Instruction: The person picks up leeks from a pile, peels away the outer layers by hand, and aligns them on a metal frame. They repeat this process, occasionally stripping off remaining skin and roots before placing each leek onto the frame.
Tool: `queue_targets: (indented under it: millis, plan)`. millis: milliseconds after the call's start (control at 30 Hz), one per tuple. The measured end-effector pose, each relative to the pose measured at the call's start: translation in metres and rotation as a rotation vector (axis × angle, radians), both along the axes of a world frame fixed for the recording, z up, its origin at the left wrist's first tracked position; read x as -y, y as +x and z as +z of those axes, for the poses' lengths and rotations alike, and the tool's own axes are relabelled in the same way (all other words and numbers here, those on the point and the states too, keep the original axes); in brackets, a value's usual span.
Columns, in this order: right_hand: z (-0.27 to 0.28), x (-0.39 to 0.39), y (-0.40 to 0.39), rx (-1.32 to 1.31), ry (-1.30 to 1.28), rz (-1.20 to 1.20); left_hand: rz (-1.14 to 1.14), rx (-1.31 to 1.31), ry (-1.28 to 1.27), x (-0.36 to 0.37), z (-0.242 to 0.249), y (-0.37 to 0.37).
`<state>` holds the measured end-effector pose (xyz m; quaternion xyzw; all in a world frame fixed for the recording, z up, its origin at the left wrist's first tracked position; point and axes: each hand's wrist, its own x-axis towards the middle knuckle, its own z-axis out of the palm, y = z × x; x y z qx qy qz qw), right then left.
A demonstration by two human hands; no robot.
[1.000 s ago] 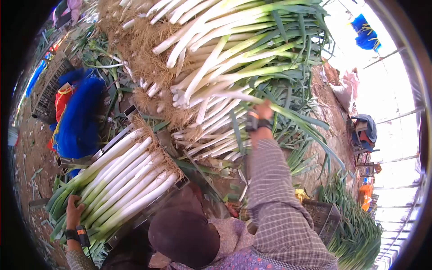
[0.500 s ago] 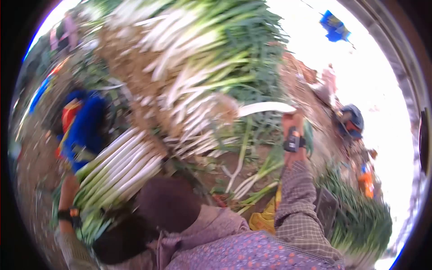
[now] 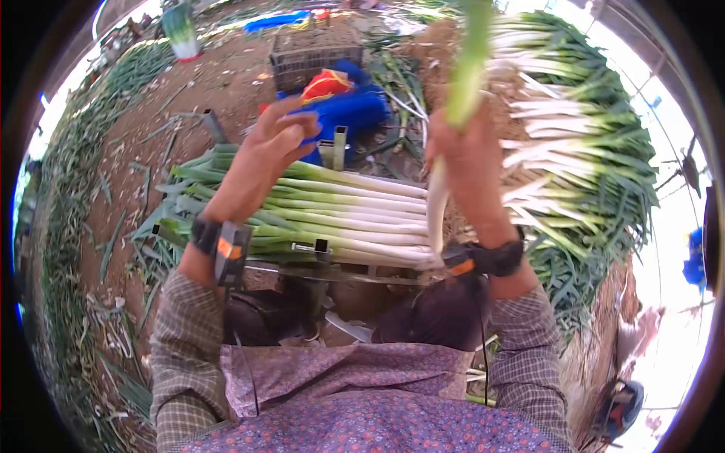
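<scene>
My right hand [image 3: 467, 151] is closed around a single leek [image 3: 436, 208], held upright. Its white end hangs below my fist and its blurred green part rises above it. My left hand [image 3: 276, 143] is empty, with fingers apart and partly bent, above the leafy side of a row of leeks [image 3: 355, 215]. These lie side by side on a low metal frame [image 3: 321, 249] in front of my knees, white ends to the right.
A large heap of leeks [image 3: 559, 128] lies on the right. Behind the frame are blue and red bundled material [image 3: 347, 109] and a dark plastic crate [image 3: 317, 60]. Leaf scraps [image 3: 68, 249] cover the left ground. A bundle of leeks [image 3: 180, 34] stands at the far left.
The view has swung from the heap back to the frame. My right hand has brought the leek from the heap to the row's white ends. My left hand is now raised above the row.
</scene>
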<state>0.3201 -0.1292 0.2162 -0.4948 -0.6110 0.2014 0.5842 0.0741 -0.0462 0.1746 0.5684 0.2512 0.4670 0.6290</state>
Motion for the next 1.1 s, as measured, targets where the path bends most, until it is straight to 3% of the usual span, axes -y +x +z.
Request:
queue_targets:
  millis: [67, 100, 167, 200, 333, 433, 500, 600, 700, 733, 833, 867, 967, 1100]
  plan:
    - [-0.034, -0.033, -0.027, 0.483, -0.048, -0.03, -0.043, 0.252, -0.026, -0.027, -0.013, 0.012]
    - [-0.058, -0.046, -0.039, 0.552, 0.019, 0.039, -0.067, 0.375, -0.037, -0.04, -0.018, 0.015]
    - [-0.093, -0.053, -0.039, 0.685, -0.102, 0.205, 0.102, 0.677, -0.347, -0.048, -0.02, 0.015]
    - [-0.106, -0.051, -0.029, 0.709, -0.211, 0.237, 0.062, 0.754, -0.38, -0.068, -0.053, 0.001]
    - [-0.179, -0.023, 0.029, 0.839, -0.428, 0.372, 0.209, 0.827, -0.605, -0.064, -0.149, -0.059]
    - [-0.222, 0.013, 0.033, 0.806, -0.558, 0.376, 0.254, 0.74, -0.76, -0.019, -0.18, -0.064]
    - [-0.245, 0.032, 0.04, 0.843, -0.499, 0.357, 0.389, 0.264, -0.907, 0.019, -0.145, -0.057]
    - [-0.253, 0.045, 0.048, 0.908, -0.382, 0.299, 0.226, -0.456, -0.812, 0.049, -0.15, -0.094]
    - [-0.255, 0.048, 0.05, 0.943, -0.301, 0.21, 0.22, -1.192, 0.214, 0.052, -0.124, -0.095]
    - [-0.26, 0.046, 0.053, 0.916, -0.311, 0.209, 0.251, -1.155, 0.508, 0.051, -0.11, -0.082]
    - [-0.269, 0.039, 0.057, 0.872, -0.366, 0.204, 0.058, -1.179, 1.035, 0.024, -0.118, -0.05]
    - [-0.266, 0.036, 0.055, 0.861, -0.403, 0.207, 0.001, -1.276, 1.071, 0.015, -0.136, -0.045]
    - [-0.265, 0.032, 0.047, 0.867, -0.487, 0.214, -0.298, -1.595, 0.734, -0.01, -0.165, -0.042]
    - [-0.266, 0.05, 0.035, 0.952, -0.469, 0.206, -0.398, -1.578, 0.775, 0.005, -0.155, -0.052]
